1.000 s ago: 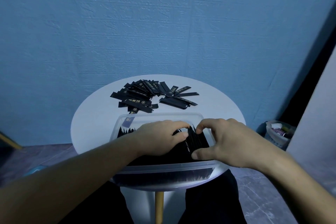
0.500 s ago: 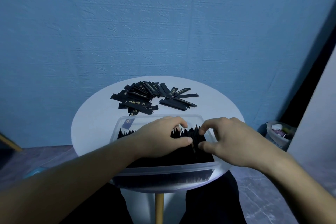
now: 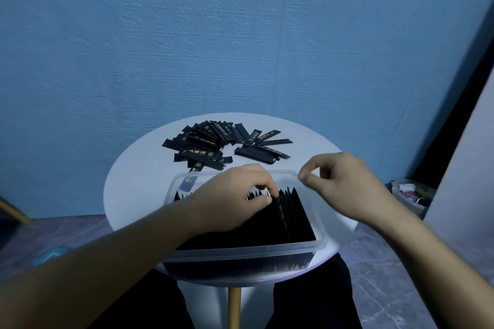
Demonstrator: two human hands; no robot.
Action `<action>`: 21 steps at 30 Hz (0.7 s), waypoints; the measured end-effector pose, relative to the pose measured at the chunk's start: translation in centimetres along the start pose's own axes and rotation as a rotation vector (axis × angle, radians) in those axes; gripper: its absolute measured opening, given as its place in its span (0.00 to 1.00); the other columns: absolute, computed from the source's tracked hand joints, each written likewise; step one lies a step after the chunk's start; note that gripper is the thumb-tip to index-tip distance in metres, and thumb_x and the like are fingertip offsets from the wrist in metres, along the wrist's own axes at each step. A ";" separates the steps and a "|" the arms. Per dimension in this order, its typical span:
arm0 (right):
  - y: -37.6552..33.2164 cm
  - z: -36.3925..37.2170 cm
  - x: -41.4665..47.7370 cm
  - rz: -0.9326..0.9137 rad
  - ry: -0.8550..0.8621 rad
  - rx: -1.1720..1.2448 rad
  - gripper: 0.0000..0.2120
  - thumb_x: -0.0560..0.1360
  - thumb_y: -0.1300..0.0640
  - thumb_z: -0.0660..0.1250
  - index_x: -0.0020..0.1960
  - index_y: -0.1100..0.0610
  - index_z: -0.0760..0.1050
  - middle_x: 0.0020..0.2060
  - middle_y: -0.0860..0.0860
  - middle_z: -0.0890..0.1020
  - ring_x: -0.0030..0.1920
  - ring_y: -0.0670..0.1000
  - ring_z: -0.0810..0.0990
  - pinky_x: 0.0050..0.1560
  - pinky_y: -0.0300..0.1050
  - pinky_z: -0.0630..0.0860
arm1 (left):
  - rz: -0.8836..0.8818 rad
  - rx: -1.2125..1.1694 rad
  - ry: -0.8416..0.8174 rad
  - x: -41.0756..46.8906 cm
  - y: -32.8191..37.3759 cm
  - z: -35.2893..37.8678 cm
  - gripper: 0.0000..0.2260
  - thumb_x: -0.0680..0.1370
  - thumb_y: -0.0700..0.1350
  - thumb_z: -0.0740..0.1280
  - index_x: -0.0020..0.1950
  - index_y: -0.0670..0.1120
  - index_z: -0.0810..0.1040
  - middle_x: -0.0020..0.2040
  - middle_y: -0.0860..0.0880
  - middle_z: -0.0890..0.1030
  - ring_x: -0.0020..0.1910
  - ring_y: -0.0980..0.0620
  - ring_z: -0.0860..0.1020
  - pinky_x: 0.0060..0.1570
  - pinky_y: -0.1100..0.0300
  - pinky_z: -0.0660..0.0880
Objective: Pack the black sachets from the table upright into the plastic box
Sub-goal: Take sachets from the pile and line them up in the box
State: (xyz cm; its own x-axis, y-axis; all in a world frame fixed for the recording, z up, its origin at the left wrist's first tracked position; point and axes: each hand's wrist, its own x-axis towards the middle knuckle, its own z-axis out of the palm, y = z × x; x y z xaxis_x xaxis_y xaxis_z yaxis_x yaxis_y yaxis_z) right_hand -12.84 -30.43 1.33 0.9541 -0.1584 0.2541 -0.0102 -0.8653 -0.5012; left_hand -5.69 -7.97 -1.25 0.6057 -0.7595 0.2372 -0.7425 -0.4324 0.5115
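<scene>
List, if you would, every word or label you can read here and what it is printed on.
"BLACK", apparently, upside down: gold print on one loose sachet.
Other loose sachets: gold marks too small to read.
Packed sachets: gold print blurred.
Blue label on the plastic box: unreadable.

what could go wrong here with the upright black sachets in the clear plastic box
1. Only the left hand pinches the upright black sachets; the right hand is off them, so the row might flop over.
2. The clear plastic box sits at the near edge of the round white table; pressing down could tip it.
</scene>
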 end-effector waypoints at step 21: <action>3.6 10.6 14.7 -0.054 -0.318 -0.232 0.46 0.64 0.20 0.60 0.77 0.38 0.61 0.76 0.47 0.67 0.77 0.53 0.62 0.75 0.62 0.60 | -0.010 -0.095 -0.111 -0.3 -1.5 -0.2 0.09 0.80 0.51 0.71 0.60 0.54 0.81 0.59 0.60 0.77 0.64 0.61 0.72 0.69 0.60 0.65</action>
State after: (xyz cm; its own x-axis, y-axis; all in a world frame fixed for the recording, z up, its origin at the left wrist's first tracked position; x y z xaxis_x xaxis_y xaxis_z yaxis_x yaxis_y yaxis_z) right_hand 4.31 -30.86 -5.47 0.9998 0.0140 -0.0122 0.0099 -0.9585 -0.2849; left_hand -4.73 -6.98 -1.93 0.5732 -0.8071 0.1415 -0.7032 -0.3958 0.5907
